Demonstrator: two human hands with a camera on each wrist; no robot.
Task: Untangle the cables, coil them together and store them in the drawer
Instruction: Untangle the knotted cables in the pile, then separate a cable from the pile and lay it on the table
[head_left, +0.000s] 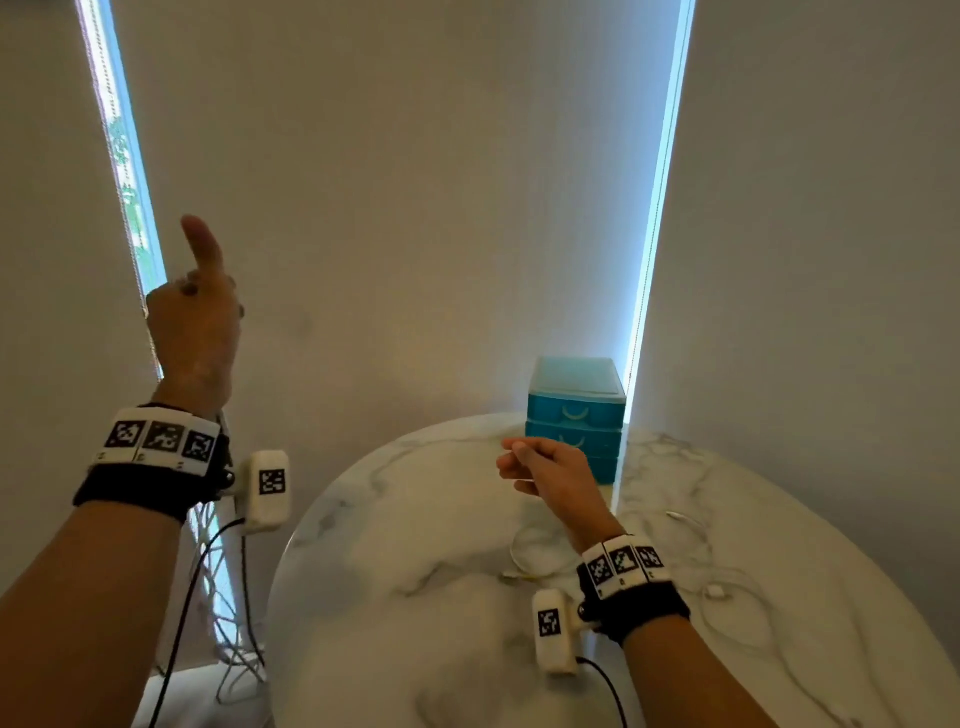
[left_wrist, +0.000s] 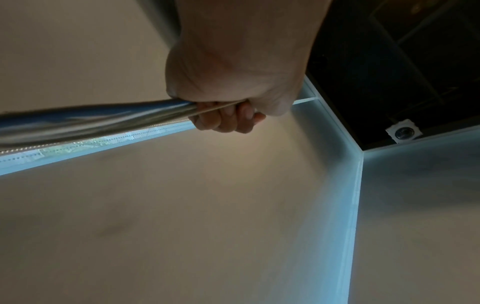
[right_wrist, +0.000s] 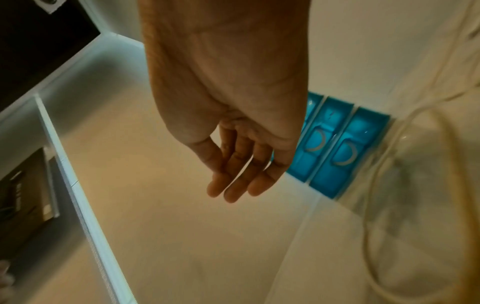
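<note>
My left hand (head_left: 195, 317) is raised high off to the left of the table, thumb up. Its curled fingers (left_wrist: 228, 118) grip a thin white cable (left_wrist: 215, 108) that streaks away blurred. My right hand (head_left: 545, 465) hovers above the marble table (head_left: 415, 597), just in front of the blue drawer unit (head_left: 574, 415). Its fingers (right_wrist: 233, 185) hang straight and relaxed with nothing plainly in them. More white cable (head_left: 524, 561) lies in loose loops on the table under and right of that wrist, with a white plug (head_left: 717, 591). All three drawers (right_wrist: 335, 148) are closed.
The round table's left edge (head_left: 291, 545) curves near my left forearm, with a wire-frame base (head_left: 223, 597) on the floor beside it. Pale blinds fill the wall behind, with bright window gaps (head_left: 654, 234) at left and right. Cable loops (right_wrist: 376, 185) lie beside the drawer unit.
</note>
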